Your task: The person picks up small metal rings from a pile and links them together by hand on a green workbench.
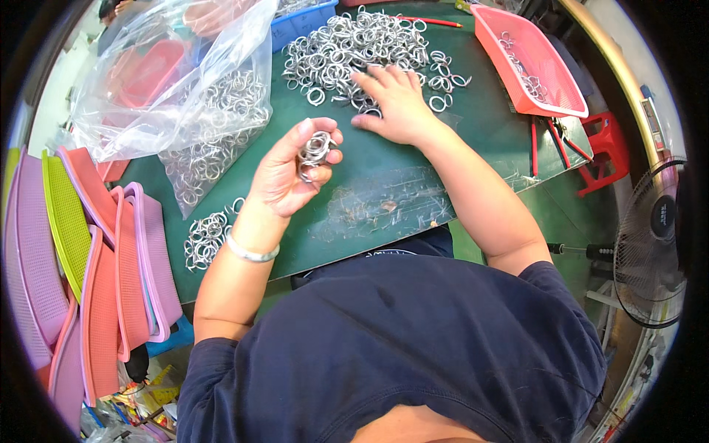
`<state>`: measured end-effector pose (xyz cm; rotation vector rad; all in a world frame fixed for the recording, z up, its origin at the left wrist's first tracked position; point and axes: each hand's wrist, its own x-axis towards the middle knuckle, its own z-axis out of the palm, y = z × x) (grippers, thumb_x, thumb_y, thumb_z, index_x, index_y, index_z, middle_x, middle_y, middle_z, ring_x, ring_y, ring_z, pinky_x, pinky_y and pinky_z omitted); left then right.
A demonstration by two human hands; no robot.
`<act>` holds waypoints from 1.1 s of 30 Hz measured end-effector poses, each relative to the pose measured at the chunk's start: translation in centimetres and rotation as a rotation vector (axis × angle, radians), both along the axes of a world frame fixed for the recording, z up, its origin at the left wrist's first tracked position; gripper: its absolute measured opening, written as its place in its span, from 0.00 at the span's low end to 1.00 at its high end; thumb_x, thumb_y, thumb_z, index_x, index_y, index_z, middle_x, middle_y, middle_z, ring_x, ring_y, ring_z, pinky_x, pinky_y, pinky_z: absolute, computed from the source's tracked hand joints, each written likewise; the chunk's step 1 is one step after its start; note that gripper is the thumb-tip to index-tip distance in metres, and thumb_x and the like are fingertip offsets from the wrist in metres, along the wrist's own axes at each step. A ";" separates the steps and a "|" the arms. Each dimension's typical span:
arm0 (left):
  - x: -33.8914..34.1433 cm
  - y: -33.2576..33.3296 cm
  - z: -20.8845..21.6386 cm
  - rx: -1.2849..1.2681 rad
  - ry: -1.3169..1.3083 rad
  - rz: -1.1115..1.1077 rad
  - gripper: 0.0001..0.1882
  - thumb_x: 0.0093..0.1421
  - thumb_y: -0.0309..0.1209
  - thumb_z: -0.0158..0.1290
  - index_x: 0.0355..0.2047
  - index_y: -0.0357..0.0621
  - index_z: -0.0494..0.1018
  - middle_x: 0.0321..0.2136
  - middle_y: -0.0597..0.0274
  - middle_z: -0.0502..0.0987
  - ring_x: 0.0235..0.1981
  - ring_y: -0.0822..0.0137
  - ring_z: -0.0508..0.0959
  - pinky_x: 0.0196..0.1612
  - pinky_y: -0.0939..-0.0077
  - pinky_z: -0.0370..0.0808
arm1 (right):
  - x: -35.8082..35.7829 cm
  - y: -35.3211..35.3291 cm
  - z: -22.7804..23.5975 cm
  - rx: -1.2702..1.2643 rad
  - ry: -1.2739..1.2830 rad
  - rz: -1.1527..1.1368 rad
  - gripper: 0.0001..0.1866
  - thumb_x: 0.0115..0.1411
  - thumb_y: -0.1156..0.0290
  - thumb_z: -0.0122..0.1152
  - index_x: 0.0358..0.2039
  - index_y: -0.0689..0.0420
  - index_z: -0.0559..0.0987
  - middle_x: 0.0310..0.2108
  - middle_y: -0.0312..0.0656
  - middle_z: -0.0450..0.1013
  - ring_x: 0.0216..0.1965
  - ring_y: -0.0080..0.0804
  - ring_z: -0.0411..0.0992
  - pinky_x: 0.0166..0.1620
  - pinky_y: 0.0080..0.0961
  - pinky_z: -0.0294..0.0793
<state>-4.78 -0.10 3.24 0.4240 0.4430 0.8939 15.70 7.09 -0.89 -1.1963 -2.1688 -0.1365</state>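
Metal split rings (316,148) sit stacked in my left hand (292,173), which I hold palm-up above the green mat (413,184); thumb and fingers curl narrowly around the small stack, so the rings stay lined up face to face instead of sliding apart. My right hand (395,103) lies flat at the near edge of the loose ring pile (354,48) at the far side of the mat, fingers spread wide and pressing down on a few rings, as if to drag singles free; it grips nothing that I can see. A finished-looking cluster of rings (207,236) rests on the mat just beside my left wrist, which wears a silver bangle (251,252). A clear plastic bag (207,111) with more rings slumps to the left, its mouth toward the mat. The pink basket (561,81) at the far right holds only a few rings. Coloured mesh trays (88,266) stand on edge at my left.
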 end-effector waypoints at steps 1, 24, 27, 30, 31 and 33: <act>-0.1 -0.2 1.4 0.047 0.049 0.010 0.17 0.59 0.38 0.46 0.41 0.37 0.67 0.36 0.54 0.66 0.29 0.69 0.67 0.18 0.90 0.66 | -0.2 -0.1 0.0 -0.069 -0.011 0.013 0.26 0.43 0.60 0.63 0.45 0.46 0.70 0.47 0.40 0.64 0.52 0.42 0.57 0.55 0.50 0.48; -8.4 3.2 18.8 1.255 1.966 0.877 0.14 0.57 0.32 0.49 0.41 0.38 0.72 0.31 0.66 0.74 0.30 0.78 0.69 0.35 0.88 0.65 | 1.9 0.6 1.9 -0.188 0.199 0.248 0.14 0.43 0.81 0.50 0.33 0.57 0.75 0.36 0.40 0.70 0.42 0.39 0.64 0.48 0.32 0.63; -1.2 1.5 14.9 1.612 1.483 1.008 0.08 0.53 0.28 0.53 0.32 0.37 0.75 0.24 0.63 0.75 0.21 0.77 0.70 0.25 0.87 0.66 | 3.3 0.1 1.4 -0.255 0.093 0.154 0.12 0.43 0.77 0.55 0.32 0.56 0.75 0.38 0.38 0.69 0.43 0.39 0.62 0.48 0.33 0.62; 2.9 -0.9 10.4 1.696 1.459 0.693 0.06 0.50 0.24 0.53 0.30 0.37 0.74 0.22 0.60 0.73 0.19 0.69 0.71 0.23 0.82 0.67 | 3.3 -0.1 1.4 -0.247 0.039 0.139 0.12 0.43 0.74 0.57 0.32 0.56 0.75 0.38 0.37 0.68 0.43 0.38 0.62 0.47 0.33 0.62; 3.4 -0.5 8.1 1.597 1.503 0.555 0.08 0.49 0.25 0.53 0.32 0.38 0.74 0.23 0.58 0.73 0.22 0.65 0.72 0.25 0.78 0.68 | 3.1 0.2 1.1 -0.204 0.083 0.147 0.09 0.43 0.76 0.56 0.29 0.56 0.75 0.36 0.38 0.69 0.41 0.38 0.63 0.46 0.33 0.63; 3.7 1.0 3.2 1.358 1.681 0.353 0.13 0.47 0.26 0.55 0.35 0.39 0.72 0.26 0.57 0.71 0.25 0.64 0.73 0.28 0.74 0.70 | 2.8 1.1 0.6 -0.233 0.097 0.153 0.07 0.44 0.74 0.54 0.27 0.54 0.76 0.35 0.38 0.69 0.42 0.39 0.64 0.46 0.36 0.63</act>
